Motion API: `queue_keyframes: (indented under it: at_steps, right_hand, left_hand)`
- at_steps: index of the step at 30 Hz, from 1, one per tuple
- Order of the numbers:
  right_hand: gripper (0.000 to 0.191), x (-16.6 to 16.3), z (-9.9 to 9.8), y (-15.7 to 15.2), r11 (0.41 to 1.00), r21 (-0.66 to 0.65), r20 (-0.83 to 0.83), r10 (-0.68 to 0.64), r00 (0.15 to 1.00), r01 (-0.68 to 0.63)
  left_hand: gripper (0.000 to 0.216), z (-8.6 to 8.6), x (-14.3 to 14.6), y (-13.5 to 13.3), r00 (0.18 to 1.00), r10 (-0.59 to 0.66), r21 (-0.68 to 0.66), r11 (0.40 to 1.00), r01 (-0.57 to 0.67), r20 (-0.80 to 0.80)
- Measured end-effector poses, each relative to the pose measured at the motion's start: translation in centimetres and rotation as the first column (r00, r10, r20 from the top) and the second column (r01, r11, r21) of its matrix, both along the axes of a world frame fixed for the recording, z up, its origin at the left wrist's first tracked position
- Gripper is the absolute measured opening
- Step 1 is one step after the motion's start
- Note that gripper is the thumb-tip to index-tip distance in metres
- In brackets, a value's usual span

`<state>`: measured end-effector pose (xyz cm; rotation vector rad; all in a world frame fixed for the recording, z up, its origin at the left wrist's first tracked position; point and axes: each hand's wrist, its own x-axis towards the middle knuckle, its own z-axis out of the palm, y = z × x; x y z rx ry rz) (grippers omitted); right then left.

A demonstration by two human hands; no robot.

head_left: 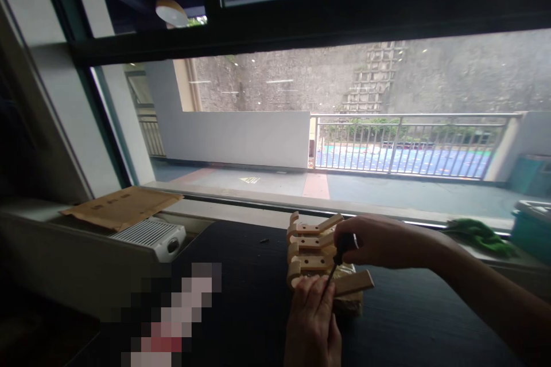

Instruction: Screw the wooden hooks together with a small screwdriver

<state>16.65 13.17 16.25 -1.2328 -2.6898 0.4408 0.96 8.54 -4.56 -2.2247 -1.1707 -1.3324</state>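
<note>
My right hand (365,239) is closed around the dark handle of a screwdriver (343,253). Its thin shaft slants down to the fingers of my left hand (310,312), which curl over the nearest of several pale wooden hooks (313,264). Each hook has a curled left end, a slanted right arm and, where visible, two dark holes in its middle. The row rests on a block (350,305) that looks wrapped in clear film. My left fingers cover the screwdriver's tip and the middle of the nearest hook.
A small dark screw-like piece (264,240) lies on the black table (245,287). To the left are a white slatted appliance (150,236) and a brown paper envelope (124,206). Green cloth-like material (480,236) sits by the window at right. A pixelated patch hides the lower left.
</note>
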Motion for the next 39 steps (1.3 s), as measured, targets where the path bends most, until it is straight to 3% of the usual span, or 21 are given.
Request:
queue_keyframes:
  at_steps: [4,14,20,27,35,39]
  right_hand:
    - [0.008,-1.7,2.0,-0.8,0.998,0.021,0.188,0.06,0.98,-0.065]
    - [0.016,-2.8,2.1,-0.1,1.0,0.01,0.238,-0.02,0.971,0.018]
    - [0.018,-3.1,2.8,-0.7,0.999,-0.008,0.204,0.051,0.978,-0.051]
    - [0.018,-2.7,2.2,-0.6,0.995,-0.022,0.142,0.099,0.985,-0.097]
    - [0.023,-2.6,1.6,0.0,0.999,0.001,0.121,0.038,0.992,-0.038]
    - [0.02,-2.4,1.9,0.2,0.997,-0.021,0.094,0.072,0.993,-0.07]
  left_hand:
    - [0.049,0.6,0.1,-0.5,1.0,0.016,-0.047,0.999,-0.015,0.022]
    - [0.05,1.8,-0.6,-0.8,0.99,0.031,-0.068,0.997,-0.041,-0.138]
    - [0.052,1.7,-0.7,-0.8,0.99,0.022,-0.081,0.996,-0.034,-0.138]
    - [0.052,1.8,-0.5,-1.0,0.996,0.009,-0.094,0.995,-0.018,-0.09]
    - [0.051,1.2,0.0,-0.9,1.0,0.005,-0.082,0.997,-0.004,0.006]
    - [0.051,1.0,0.3,-0.8,0.999,0.008,-0.096,0.995,-0.005,0.04]
